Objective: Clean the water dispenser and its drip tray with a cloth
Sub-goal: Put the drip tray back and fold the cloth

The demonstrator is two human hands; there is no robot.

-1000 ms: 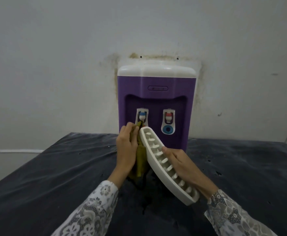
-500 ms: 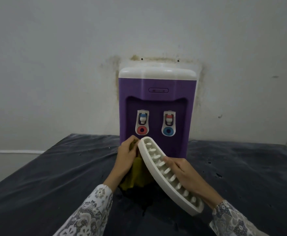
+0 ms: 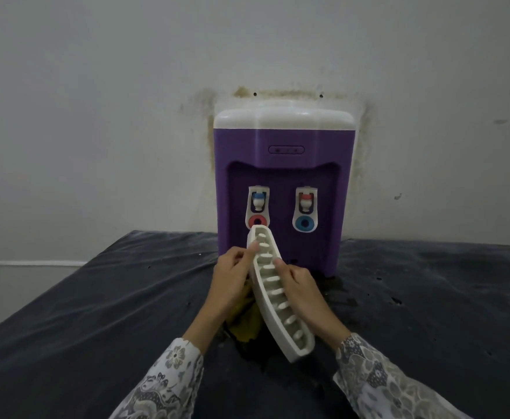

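Observation:
A purple water dispenser [image 3: 284, 164] with a white top stands against the wall on a black-covered table. In front of it I hold the white slotted drip tray [image 3: 278, 294] on edge, tilted, its far end near the left tap. My right hand [image 3: 302, 294] grips the tray from the right side. My left hand [image 3: 232, 279] holds the tray's left edge, fingertips curled over the rim, with the yellow-green cloth [image 3: 246, 323] bunched under its palm and hanging below. Much of the cloth is hidden behind the hand and tray.
The black table cover [image 3: 96, 313] spreads left and right of the dispenser, with wet marks [image 3: 353, 300] beside its base. A stained white wall [image 3: 126, 116] rises directly behind.
My left hand and the cloth slid down from the left tap along the tray's back. The tray turned more upright and nearer to me, and the left fingers now hook its rim.

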